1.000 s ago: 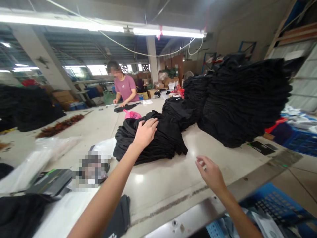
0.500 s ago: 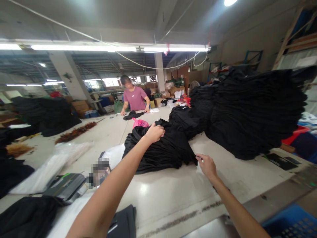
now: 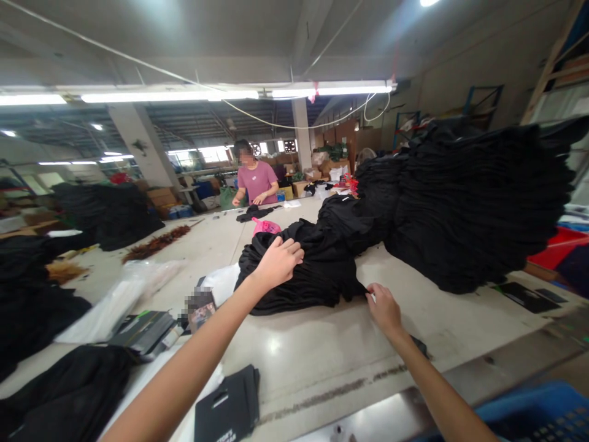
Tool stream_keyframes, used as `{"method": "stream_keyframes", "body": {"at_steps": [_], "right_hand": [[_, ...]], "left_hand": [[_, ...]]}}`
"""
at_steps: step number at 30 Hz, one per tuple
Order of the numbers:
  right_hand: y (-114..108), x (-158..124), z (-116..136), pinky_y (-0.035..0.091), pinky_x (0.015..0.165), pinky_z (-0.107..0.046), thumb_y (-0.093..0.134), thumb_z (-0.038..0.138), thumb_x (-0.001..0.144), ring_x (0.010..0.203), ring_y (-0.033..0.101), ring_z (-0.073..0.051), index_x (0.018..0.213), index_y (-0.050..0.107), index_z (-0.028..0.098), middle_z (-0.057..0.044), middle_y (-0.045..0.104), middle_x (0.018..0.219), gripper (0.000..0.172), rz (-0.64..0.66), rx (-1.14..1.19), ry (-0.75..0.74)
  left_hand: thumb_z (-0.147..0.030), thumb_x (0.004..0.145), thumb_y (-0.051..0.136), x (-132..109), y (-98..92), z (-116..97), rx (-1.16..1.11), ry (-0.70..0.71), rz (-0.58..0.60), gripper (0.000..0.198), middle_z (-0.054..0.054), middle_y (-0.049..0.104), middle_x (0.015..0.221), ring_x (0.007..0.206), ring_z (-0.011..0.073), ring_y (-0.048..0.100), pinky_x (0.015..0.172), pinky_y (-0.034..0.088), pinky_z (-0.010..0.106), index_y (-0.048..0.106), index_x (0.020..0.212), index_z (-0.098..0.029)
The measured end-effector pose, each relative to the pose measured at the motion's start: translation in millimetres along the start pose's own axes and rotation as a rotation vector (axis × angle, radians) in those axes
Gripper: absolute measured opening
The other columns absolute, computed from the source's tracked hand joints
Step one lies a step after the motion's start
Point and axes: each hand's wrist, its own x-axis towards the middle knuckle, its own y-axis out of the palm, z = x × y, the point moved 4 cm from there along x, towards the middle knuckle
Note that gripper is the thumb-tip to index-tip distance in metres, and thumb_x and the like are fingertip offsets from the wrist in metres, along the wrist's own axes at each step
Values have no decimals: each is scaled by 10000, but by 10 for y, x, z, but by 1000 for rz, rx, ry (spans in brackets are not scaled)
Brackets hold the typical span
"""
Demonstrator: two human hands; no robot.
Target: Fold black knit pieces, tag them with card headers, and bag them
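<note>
A heap of black garments (image 3: 317, 270) lies on the pale table (image 3: 294, 356) in front of me. My left hand (image 3: 281, 261) rests on top of the heap, its fingers curled against the dark cloth; whether they grip a fold cannot be made out. At the heap's right corner, my right hand (image 3: 384, 307) pinches the edge of a black garment between thumb and fingers. More black garments adjoin the heap and lead to a tall stack (image 3: 469, 209) on the right.
Across the table stands a person (image 3: 258, 184) over a black cloth. Clear plastic bags (image 3: 105, 307) and dark packages (image 3: 142, 331) lie at left, black printed bags (image 3: 227, 405) near the front edge. A blue basket (image 3: 538, 411) is at lower right; a pink bag (image 3: 267, 227) sits behind the heap.
My left hand has shifted slightly down and left over the heap. My right hand still pinches the garment's corner. The whole view has moved a little, and the other person's hands have changed position.
</note>
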Motion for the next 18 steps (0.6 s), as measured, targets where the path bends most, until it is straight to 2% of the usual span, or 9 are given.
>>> {"method": "stream_keyframes", "body": {"at_steps": [4, 6, 8, 11, 14, 16, 18], "right_hand": [[-127, -42, 106, 483, 841, -382, 468, 279, 956, 939, 608, -263, 937, 612, 214, -83, 677, 927, 159, 18, 42, -96], [-306, -133, 177, 474, 872, -379, 465, 286, 964, 969, 608, -261, 930, 600, 218, -83, 671, 945, 155, -1, 56, -135], [-557, -287, 213, 467, 879, -388, 461, 309, 978, 981, 606, -268, 973, 587, 210, -97, 661, 975, 161, -48, 58, -124], [-966, -598, 237, 469, 889, -363, 484, 348, 998, 978, 622, -244, 1036, 586, 211, -85, 662, 1007, 175, -90, 72, -117], [-1253, -859, 278, 474, 897, -319, 517, 358, 1002, 971, 649, -210, 1071, 620, 223, -57, 683, 1015, 184, -48, 99, -148], [-1296, -922, 303, 482, 878, -299, 539, 373, 993, 967, 669, -201, 1088, 641, 230, -43, 708, 1026, 199, 37, 125, -126], [-1199, -877, 321, 489, 864, -294, 557, 405, 979, 968, 682, -200, 1109, 648, 233, -35, 722, 1040, 234, 139, 159, -73]], "left_hand": [[-210, 1033, 421, -139, -248, 112, 5, -88, -33, 220, 112, 632, 977, 967, 267, 542, 847, 339, 428, 614, 940, -162], [-216, 1040, 411, -369, -377, 45, -13, -118, -31, 233, 98, 638, 962, 961, 259, 548, 871, 353, 433, 611, 931, -168], [-221, 1046, 406, -738, -465, -160, -74, -148, -37, 241, 85, 651, 967, 972, 250, 561, 902, 364, 436, 615, 935, -179], [-195, 1032, 439, -1467, -463, -733, -239, -256, -86, 194, 83, 685, 1107, 1134, 262, 577, 1011, 350, 456, 632, 1016, -211], [-126, 976, 528, -2153, -320, -1526, -422, -395, -122, 176, 51, 709, 1196, 1256, 246, 588, 1093, 335, 428, 620, 1073, -241], [-142, 979, 547, -2466, -206, -1999, -549, -549, -136, 187, 32, 727, 1187, 1211, 219, 641, 1096, 368, 393, 607, 1116, -255], [-220, 1021, 510, -2650, -82, -2281, -691, -812, -144, 154, 45, 735, 1172, 1144, 212, 683, 1030, 458, 362, 607, 1136, -253]]}}
